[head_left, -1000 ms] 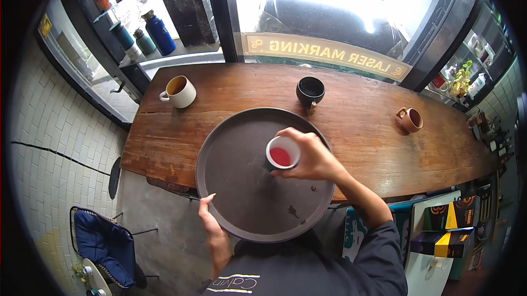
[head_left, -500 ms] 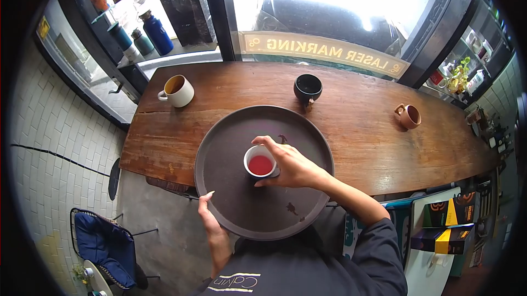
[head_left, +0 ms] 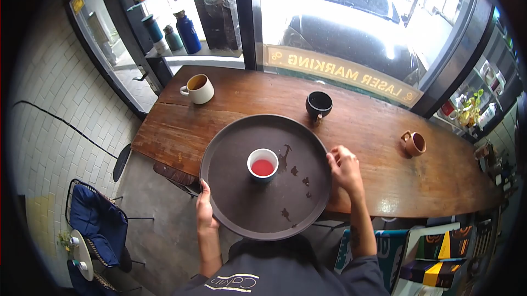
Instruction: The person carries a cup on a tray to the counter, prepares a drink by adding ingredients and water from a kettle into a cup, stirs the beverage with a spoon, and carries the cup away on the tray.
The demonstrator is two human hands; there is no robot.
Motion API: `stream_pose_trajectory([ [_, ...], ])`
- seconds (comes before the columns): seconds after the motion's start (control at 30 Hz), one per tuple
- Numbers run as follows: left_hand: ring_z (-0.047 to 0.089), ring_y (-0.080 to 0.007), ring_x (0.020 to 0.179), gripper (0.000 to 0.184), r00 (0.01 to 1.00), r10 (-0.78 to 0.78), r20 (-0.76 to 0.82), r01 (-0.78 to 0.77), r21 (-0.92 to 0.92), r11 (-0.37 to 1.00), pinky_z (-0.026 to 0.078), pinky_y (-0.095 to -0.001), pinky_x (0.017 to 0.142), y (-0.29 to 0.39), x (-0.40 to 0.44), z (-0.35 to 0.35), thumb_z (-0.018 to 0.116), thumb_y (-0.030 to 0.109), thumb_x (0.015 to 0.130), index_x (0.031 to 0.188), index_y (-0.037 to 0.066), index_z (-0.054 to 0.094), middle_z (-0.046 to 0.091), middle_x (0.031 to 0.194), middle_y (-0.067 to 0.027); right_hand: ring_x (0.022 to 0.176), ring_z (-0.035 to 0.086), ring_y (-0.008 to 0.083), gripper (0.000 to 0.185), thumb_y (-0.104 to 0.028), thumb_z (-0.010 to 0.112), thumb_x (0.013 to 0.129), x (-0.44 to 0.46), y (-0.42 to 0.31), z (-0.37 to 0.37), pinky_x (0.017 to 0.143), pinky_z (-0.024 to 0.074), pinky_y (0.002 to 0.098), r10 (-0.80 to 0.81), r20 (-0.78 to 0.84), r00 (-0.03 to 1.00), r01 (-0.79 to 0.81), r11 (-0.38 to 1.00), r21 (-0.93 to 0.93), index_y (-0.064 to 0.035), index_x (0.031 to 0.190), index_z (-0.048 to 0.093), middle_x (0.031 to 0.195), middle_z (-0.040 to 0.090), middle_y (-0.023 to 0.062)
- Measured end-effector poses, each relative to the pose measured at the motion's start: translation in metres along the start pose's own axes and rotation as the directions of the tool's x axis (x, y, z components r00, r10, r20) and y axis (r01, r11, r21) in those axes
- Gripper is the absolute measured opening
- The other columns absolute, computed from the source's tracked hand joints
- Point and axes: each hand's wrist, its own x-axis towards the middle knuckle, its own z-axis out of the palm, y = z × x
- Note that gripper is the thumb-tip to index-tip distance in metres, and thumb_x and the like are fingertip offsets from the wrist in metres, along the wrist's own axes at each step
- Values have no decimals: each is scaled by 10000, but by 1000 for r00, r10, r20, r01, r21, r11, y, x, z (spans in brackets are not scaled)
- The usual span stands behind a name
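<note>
A round dark tray (head_left: 236, 203) is held level in front of me, over the near edge of the wooden table. My left hand (head_left: 205, 211) grips its left rim, with the thumb on top. At the right rim is my right hand (head_left: 346, 170), fingers curled close to the edge; whether they grip it is unclear. A white-rimmed cup (head_left: 262, 165) with red liquid stands upright near the tray's middle, touched by neither hand. Dark wet spots (head_left: 295, 171) mark the tray to the right of the cup.
On the wooden table (head_left: 379, 186) stand a white mug (head_left: 200, 89) at the left and a black cup (head_left: 319, 104) at the back; a brown mug (head_left: 413, 144) lies tilted at the right. A blue-cushioned chair (head_left: 97, 222) is at the lower left, boxes (head_left: 444, 244) at the lower right.
My right hand has let go of the cup and moved right to the tray's rim. The cup now stands on the tray. The view has shifted and turned slightly.
</note>
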Motion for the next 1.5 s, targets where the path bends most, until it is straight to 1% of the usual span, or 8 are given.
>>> stream_pose_trajectory([
  [0.03,618,-276,1235,617,1000,16,1,-16,-8,1000,517,-426,1051,2,-2,5,494,448,1085,1428,-64,475,589,1401,-173,698,708,282,226,-196,710,957,-2,1,2,696,562,388,-31,6,1000,31,997,-69,15,1031,679,803,720,179],
  [0.3,651,-251,1179,500,985,5,-172,10,85,996,535,-398,1022,3,-23,4,530,344,1088,1398,-48,518,633,1334,-142,826,700,462,283,-289,604,1016,-9,-22,12,757,545,531,32,96,995,-8,971,-240,-6,1020,617,850,716,261],
  [0.5,660,-259,1149,551,980,70,-187,-63,45,997,559,-411,977,4,-51,-21,656,358,1026,1375,-46,519,619,1317,-163,793,708,449,221,-196,624,993,-30,-31,27,720,557,523,-88,65,994,99,979,-176,21,981,581,788,702,261],
  [0.7,651,-264,1161,602,880,103,-464,-43,138,989,554,-410,981,21,-99,-53,628,418,1034,1407,-33,491,593,1353,-157,759,694,448,184,-181,654,963,-52,-83,48,719,535,516,-153,21,988,153,988,-10,0,987,637,791,706,242],
  [1.03,676,-278,1126,674,803,131,-581,-128,47,991,581,-427,944,67,-182,-200,604,510,1022,1377,-57,519,627,1317,-173,1164,626,398,449,-243,739,936,-129,-225,143,957,509,490,-270,260,927,234,959,162,12,1281,607,1246,617,237],
  [1.17,681,-295,1135,619,745,175,-644,-255,-32,967,589,-443,954,63,-221,-278,565,479,1049,1354,-59,540,630,1326,-183,1453,364,422,872,-396,888,750,-172,-288,192,1171,372,513,-684,331,650,680,718,147,-44,1450,506,1479,470,196],
  [1.33,643,-262,1187,609,616,152,-773,-352,-98,931,554,-417,990,65,-275,-319,579,475,1045,1398,-16,504,609,1342,-151,1396,483,394,907,-326,920,720,-217,-362,272,1155,424,471,-829,486,278,560,551,619,-26,1457,487,1478,514,198],
  [1.5,640,-275,1195,598,500,108,-859,-499,-184,847,557,-442,985,51,-298,-348,581,472,1044,1415,9,504,609,1345,-145,1312,580,377,936,-239,957,656,-265,-404,346,1106,489,445,-833,552,-45,337,507,793,-17,1442,498,1404,605,184],
])
